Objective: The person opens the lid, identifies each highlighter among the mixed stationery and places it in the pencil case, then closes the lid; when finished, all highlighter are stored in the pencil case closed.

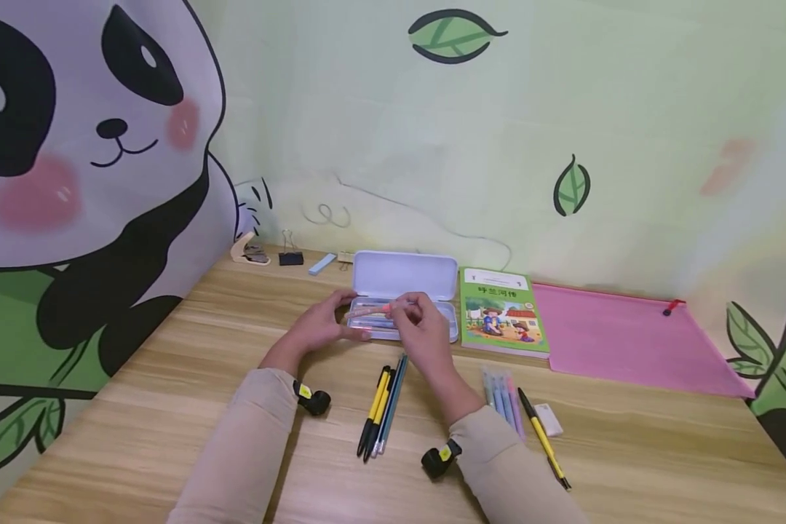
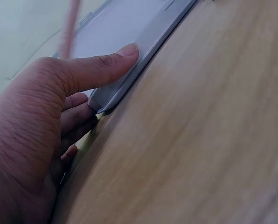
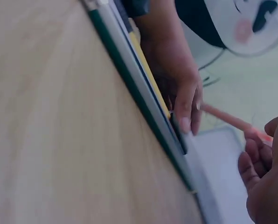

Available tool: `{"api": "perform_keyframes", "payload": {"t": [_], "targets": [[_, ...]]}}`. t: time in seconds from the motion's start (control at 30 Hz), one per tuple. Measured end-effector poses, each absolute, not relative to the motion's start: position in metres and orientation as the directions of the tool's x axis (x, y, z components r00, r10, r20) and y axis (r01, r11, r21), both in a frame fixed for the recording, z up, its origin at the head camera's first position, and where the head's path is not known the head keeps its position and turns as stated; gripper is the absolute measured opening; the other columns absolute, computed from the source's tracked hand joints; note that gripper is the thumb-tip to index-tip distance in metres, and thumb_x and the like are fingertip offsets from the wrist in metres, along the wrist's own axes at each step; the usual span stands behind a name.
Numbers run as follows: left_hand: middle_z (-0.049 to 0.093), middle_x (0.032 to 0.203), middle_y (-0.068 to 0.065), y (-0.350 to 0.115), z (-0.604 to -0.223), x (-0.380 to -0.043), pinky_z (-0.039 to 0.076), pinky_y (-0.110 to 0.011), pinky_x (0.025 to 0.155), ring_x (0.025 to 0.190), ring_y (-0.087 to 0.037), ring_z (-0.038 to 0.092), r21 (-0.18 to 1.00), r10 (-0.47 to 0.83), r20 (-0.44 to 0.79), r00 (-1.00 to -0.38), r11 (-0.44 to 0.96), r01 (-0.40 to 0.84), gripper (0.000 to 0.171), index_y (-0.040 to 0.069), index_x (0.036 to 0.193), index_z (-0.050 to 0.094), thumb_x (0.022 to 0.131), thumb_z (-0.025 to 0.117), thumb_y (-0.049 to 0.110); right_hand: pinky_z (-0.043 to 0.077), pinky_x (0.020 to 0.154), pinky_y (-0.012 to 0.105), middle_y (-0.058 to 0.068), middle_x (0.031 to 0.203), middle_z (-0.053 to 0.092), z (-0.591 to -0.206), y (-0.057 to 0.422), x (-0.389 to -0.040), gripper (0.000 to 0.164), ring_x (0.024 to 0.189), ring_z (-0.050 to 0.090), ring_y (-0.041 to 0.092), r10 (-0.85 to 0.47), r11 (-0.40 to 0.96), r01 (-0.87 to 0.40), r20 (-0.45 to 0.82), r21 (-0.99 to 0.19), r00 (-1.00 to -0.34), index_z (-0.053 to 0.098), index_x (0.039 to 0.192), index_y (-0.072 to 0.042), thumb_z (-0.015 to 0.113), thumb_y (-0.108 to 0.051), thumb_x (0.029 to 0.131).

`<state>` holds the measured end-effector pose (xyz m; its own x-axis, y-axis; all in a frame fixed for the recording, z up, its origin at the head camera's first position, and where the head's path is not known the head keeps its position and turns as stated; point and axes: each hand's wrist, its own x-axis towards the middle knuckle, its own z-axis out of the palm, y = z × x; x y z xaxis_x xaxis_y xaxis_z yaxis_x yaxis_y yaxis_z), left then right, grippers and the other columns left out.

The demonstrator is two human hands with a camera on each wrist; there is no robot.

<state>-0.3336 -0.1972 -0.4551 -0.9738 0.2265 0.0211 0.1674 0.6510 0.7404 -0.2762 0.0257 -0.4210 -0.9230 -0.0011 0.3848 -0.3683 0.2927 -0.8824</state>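
Observation:
A light-coloured pencil case lies on the table with its lid raised against the wall side. Several slim pens or pencils are in its tray, partly covered by the hands. My left hand holds the left end of the case, thumb along the front wall and fingers round the corner, as the left wrist view shows. Over the tray, my right hand pinches a pinkish-orange pen by its brighter end. The pen points leftward toward the left hand, its far end overlapping those fingers in the right wrist view.
Yellow-and-black pens and dark pencils lie between the forearms. Right are pastel pens, another yellow pen, an eraser, a green book and a pink pouch. Behind stand a stapler and binder clip.

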Motion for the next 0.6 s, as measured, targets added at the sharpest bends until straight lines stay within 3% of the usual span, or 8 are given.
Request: {"api": "perform_keyframes", "payload": {"t": [0.2, 0.6], "targets": [[0.039, 0.159, -0.005, -0.195, -0.453, -0.33, 0.021, -0.058, 0.119, 0.147, -0.033, 0.031, 0.752, 0.198, 0.005, -0.98, 0.645, 0.134, 0.107, 0.021, 0.155, 0.036, 0.068, 0.087, 0.058, 0.051, 0.066, 0.026, -0.003, 0.084, 0.073, -0.44, 0.031, -0.286, 0.017, 0.077, 0.065, 0.013, 0.095, 0.338, -0.374, 0.427, -0.864, -0.899, 0.068, 0.101, -0.013, 0.069, -0.03, 0.096], [0.04, 0.158, -0.005, -0.194, -0.454, -0.331, 0.023, -0.056, 0.119, 0.145, -0.034, 0.034, 0.75, 0.21, 0.013, -0.978, 0.644, 0.149, 0.104, 0.02, 0.154, 0.037, 0.069, 0.087, 0.056, 0.052, 0.072, 0.031, 0.002, 0.091, 0.071, -0.452, 0.04, -0.292, 0.018, 0.083, 0.062, 0.016, -0.055, 0.573, -0.378, 0.426, -0.727, -0.903, 0.073, 0.108, -0.01, 0.068, -0.024, 0.097]]}}
